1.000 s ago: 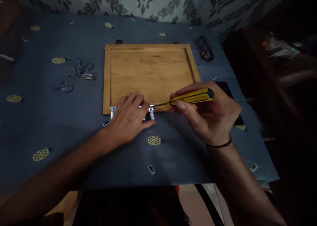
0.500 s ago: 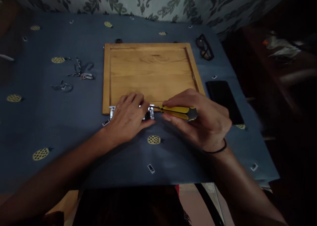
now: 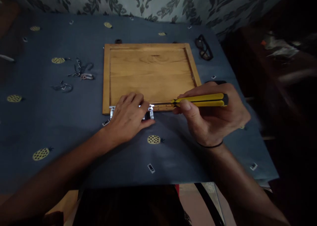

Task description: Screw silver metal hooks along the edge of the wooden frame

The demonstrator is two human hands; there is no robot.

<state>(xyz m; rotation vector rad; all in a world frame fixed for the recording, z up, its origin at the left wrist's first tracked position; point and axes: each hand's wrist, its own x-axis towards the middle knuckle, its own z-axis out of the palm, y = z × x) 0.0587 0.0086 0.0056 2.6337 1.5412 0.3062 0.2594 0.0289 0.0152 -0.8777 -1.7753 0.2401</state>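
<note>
My right hand (image 3: 213, 117) grips a yellow-and-black screwdriver (image 3: 203, 100), its thumb along the handle. The thin shaft runs left, with its tip by the right end of a shiny metal bracket (image 3: 151, 113). My left hand (image 3: 128, 118) lies over that bracket, fingers curled across it and thumb at its front, so the middle part is covered. The bracket sits at the front left edge of a wooden framed panel (image 3: 151, 74), which lies flat. Small dark holes show in the panel's front rail, right of the bracket.
Pliers (image 3: 86, 76) and several small metal pieces (image 3: 63, 86) lie left of the panel on the blue pineapple-print tablecloth (image 3: 81, 133). Eyeglasses (image 3: 204, 47) rest at the back right. A dark flat object (image 3: 216, 82) is mostly hidden behind my right hand. A patterned curtain (image 3: 143, 3) hangs behind.
My right hand has moved right and slightly up with the screwdriver, whose handle now shows at fuller length and lies nearly level. My left hand and the panel stay in place.
</note>
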